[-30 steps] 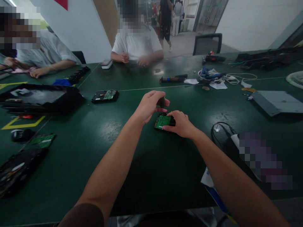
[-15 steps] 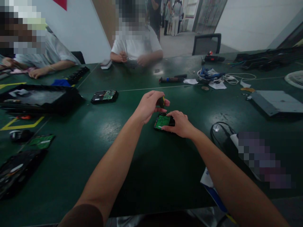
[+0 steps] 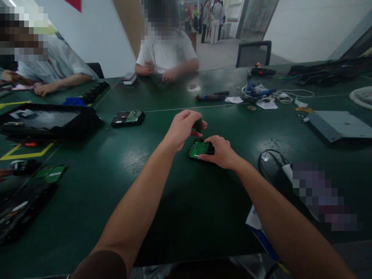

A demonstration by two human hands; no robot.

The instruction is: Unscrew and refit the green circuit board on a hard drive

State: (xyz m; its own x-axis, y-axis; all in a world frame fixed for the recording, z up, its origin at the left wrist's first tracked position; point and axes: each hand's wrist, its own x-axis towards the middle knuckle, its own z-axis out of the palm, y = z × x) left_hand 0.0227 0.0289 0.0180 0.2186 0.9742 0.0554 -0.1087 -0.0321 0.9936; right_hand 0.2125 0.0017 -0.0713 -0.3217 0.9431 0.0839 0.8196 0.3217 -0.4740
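In the middle of the table lies a hard drive (image 3: 200, 148) with its green circuit board facing up. My right hand (image 3: 222, 153) grips its right side, thumb and fingers at opposite edges. Above the drive's far edge, my left hand (image 3: 183, 128) is closed around the dark handle of a screwdriver (image 3: 198, 125), held upright. The screwdriver's tip is too small to make out against the drive.
Another drive with an exposed board (image 3: 128, 118) lies to the left, beyond it a black plastic casing (image 3: 49, 120). A grey metal box (image 3: 340, 126) stands at right, near bundled cables (image 3: 258, 91). Two people sit across the table; another person's hand (image 3: 3, 174) shows at the left edge.
My left hand has shifted very slightly and the screwdriver handle has turned, its yellow part now out of sight. A co-worker's hand has appeared at the left edge. My right hand stays put.
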